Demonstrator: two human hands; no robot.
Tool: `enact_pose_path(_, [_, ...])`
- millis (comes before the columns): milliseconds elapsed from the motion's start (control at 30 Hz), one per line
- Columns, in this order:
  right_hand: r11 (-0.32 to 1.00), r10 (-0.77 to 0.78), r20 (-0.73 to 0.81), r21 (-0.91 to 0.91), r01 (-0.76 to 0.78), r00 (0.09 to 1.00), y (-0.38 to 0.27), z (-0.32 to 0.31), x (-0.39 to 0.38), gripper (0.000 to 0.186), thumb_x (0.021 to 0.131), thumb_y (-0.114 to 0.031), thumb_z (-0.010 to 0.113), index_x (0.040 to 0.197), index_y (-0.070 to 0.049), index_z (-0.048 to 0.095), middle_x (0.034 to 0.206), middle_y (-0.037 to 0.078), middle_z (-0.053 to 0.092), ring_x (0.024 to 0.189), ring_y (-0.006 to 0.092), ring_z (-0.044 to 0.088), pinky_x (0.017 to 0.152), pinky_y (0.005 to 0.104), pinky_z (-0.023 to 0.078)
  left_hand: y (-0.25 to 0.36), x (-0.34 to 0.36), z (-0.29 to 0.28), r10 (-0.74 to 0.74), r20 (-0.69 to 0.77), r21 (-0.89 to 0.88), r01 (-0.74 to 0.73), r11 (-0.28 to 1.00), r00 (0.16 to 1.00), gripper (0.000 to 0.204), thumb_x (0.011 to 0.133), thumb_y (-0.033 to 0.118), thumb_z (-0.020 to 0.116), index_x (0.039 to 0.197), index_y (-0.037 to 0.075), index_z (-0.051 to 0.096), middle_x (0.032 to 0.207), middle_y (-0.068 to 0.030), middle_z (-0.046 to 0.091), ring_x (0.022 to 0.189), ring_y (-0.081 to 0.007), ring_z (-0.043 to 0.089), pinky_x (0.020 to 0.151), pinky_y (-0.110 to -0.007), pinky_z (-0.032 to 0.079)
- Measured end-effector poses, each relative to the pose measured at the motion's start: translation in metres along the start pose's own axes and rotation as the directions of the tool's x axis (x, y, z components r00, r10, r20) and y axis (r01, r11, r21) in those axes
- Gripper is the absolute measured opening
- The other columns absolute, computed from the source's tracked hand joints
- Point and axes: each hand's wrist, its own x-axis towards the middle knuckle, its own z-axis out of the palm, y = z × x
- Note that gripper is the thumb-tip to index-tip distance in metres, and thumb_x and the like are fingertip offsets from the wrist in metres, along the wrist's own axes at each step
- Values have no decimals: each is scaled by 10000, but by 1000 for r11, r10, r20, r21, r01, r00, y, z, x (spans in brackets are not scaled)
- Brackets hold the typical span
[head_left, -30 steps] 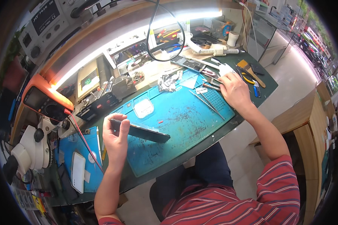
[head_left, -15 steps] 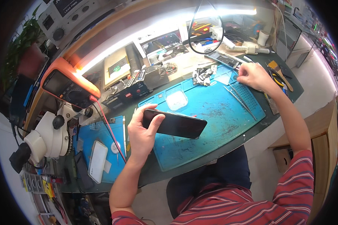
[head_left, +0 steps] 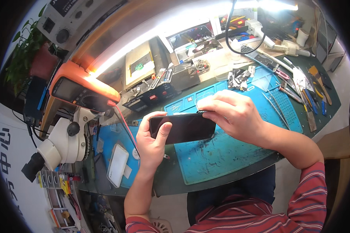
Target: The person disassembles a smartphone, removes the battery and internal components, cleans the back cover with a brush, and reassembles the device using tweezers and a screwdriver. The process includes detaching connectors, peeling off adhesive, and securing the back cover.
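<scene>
Since the previous frame, the right hand (head_left: 237, 118) has moved from the tools at the far right to the upper edge of the black phone (head_left: 184, 130). The phone has also turned closer to level.

Left hand (head_left: 149, 143): grasping the left end of the phone, thumb across the dark front face, fingers behind. Right hand: fingertips drawn together at the phone's upper right corner; whether they grip the phone itself or a small part cannot be told.

Phone position: raised above the left part of the large blue mat (head_left: 206, 167), front face toward the viewer. The mat lies on the dark green tabletop (head_left: 165, 181).

Right part of the mat: two slender metal tools (head_left: 278, 110) lie side by side. Far edge of the mat: a pile of silver and black parts (head_left: 240, 78).

Left of the phone: a white phone-shaped slab (head_left: 118, 166) lies on a smaller blue mat (head_left: 109, 139). Beyond it stand a white microscope (head_left: 68, 139) and an orange multimeter (head_left: 85, 88).
</scene>
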Motion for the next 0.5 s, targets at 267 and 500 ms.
enact_pose_path(267, [999, 37, 6, 30, -38, 999, 10, 7, -13, 114, 870, -91, 795, 926, -71, 698, 947, 58, 708, 837, 261, 721, 709, 363, 591, 0, -3, 0, -50, 38, -22, 50, 998, 998, 397, 977, 183, 822, 1288, 23, 634, 1136, -12, 707, 1016, -72, 652, 930, -226, 515])
enact_pose_path(500, [1000, 29, 43, 1, -29, 999, 11, 4, -11, 118, 874, -91, 782, 922, -75, 676, 972, 48, 703, 825, 250, 716, 703, 357, 588, 1, -1, 0, -34, 32, -4, 34, 999, 999, 411, 967, 175, 832, 1290, 16, 634, 1140, -26, 709, 1013, -78, 655, 925, -233, 522])
